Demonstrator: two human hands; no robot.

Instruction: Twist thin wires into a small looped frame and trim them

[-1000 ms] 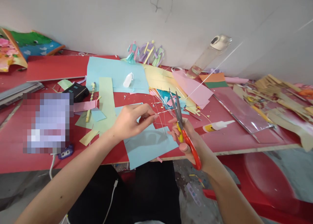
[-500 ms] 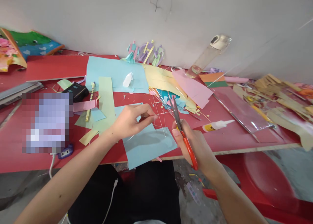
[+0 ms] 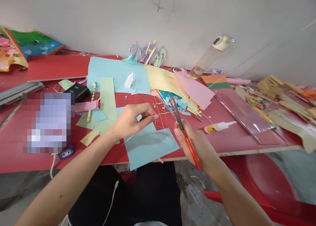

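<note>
My left hand point(image 3: 130, 120) pinches a thin pale strand point(image 3: 163, 114) between thumb and fingertips, over a light blue paper sheet point(image 3: 148, 145). My right hand point(image 3: 197, 143) grips red-handled scissors point(image 3: 184, 132) with the blades closed and pointing up toward the strand. Several more fine strands hang near the blades. Both hands hover above the front edge of the red table point(image 3: 234, 137).
Coloured paper sheets and scraps cover the table: blue point(image 3: 116, 72), yellow point(image 3: 160, 77), pink point(image 3: 195, 87), green point(image 3: 107, 97). A glue bottle point(image 3: 218, 127) lies right of the scissors, a small white bottle point(image 3: 129, 80) farther back, a clear bottle point(image 3: 209, 56) leans on the wall. A red stool point(image 3: 269, 183) stands at lower right.
The scissor blades were apart a second ago and are now closed. My right hand has shifted slightly left and lower. My left hand keeps its pinch on the strand.
</note>
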